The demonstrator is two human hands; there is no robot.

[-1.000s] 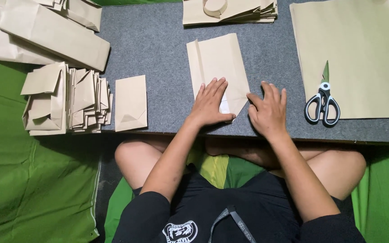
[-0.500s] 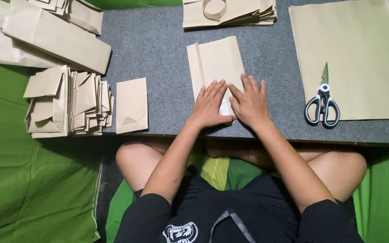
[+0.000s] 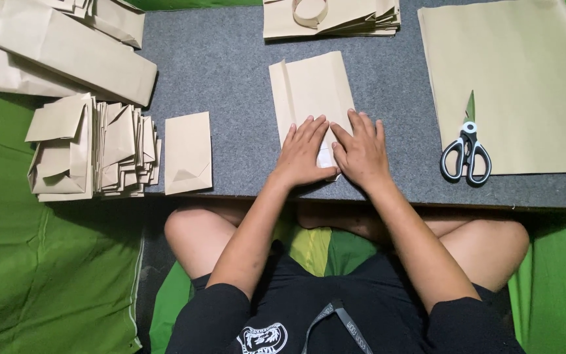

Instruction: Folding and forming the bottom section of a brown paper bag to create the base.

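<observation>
**Pressing a folded brown paper sheet flat on the grey counter**

Pressing down with both hands side by side on the near end of a folded brown paper piece (image 3: 310,92), long axis running near to far, far end pointing away from the body toward the far edge of the counter (image 3: 230,72). Lying at the middle of the counter, with a raised lengthwise crease along its left side. Left hand (image 3: 304,152) laid palm-down, fingers spread and flat, grip wide open and closed around nothing, only bearing on the paper. Right hand (image 3: 360,149) likewise flat and open, fingers pointing far and slightly left, touching the left hand at the thumbs over the paper's near edge.

Resting just left of the hands, apart from them: one finished small folded paper bag (image 3: 188,152), long axis also near to far. Stacked farther left: a pile of similar folded bags (image 3: 93,147), and beyond it, at the far left corner, larger folded brown sheets (image 3: 67,49). Sitting at the far edge: another stack of folded paper (image 3: 355,16) with a roll of tape (image 3: 310,12) on top. Spread to the right: a large flat brown sheet (image 3: 512,78), with black-handled scissors (image 3: 466,151) at its near left corner, blades pointing far.
</observation>
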